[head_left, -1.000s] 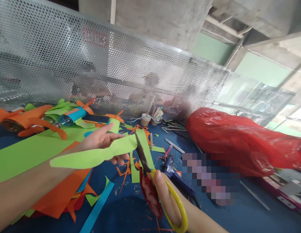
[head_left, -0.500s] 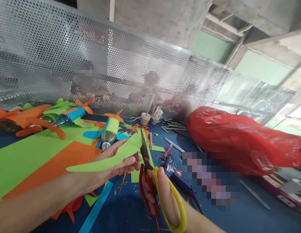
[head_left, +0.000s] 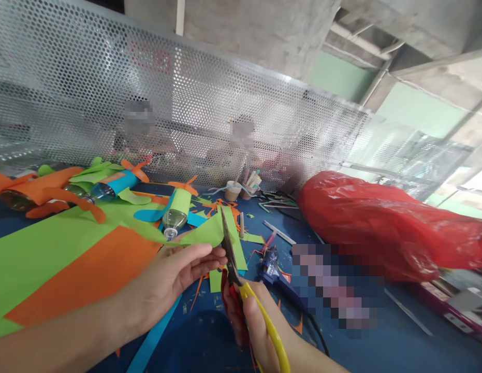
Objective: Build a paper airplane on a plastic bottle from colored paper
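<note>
Table (head_left: 196, 334) in dark blue fills the lower frame, with a red plastic bag (head_left: 365, 223) at the right. Near lower centre, the left hand (head_left: 163, 282) has its fingers nearly closed, apparently pinching a green paper piece (head_left: 207, 233) just left of centre; the right hand (head_left: 254, 324) is curled round the scissors (head_left: 231, 265), whose blades look almost together against it. Left fingertips sit just beside the blades, so slipping or buckling paper could mean a nick. Half a second ago, its tail lay across the left wrist; now it points behind the hand.
</note>
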A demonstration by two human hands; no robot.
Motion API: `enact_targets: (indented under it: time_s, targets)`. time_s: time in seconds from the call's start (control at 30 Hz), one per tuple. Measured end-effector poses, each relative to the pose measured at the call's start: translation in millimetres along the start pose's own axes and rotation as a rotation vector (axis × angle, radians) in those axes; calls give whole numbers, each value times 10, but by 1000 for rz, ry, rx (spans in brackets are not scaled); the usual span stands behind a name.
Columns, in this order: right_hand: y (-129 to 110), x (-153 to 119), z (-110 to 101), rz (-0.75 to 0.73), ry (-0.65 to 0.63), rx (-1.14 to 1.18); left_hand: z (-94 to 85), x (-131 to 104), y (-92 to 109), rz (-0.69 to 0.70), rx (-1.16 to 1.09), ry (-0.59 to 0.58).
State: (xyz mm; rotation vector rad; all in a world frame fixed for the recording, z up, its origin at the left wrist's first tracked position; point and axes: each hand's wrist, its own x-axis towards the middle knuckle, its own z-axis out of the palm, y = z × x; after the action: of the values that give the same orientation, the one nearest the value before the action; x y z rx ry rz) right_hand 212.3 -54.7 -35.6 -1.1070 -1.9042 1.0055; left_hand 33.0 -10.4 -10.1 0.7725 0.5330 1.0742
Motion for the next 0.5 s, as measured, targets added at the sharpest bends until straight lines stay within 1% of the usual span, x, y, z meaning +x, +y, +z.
enact_targets:
  time_s: [0.13, 0.3, 0.37, 0.5]
  targets:
    - [5, 2, -20, -47, 4, -49, -3, -27, 25, 22, -57, 50]
    - [67, -11, -15, -33, 4, -2, 42, -14, 44, 90, 7, 80]
    - [91, -21, 9, -23, 8, 24, 59, -9, 43, 85, 55, 98]
    - [79, -31, 56, -26, 91, 36, 51, -5, 28, 37, 160, 116]
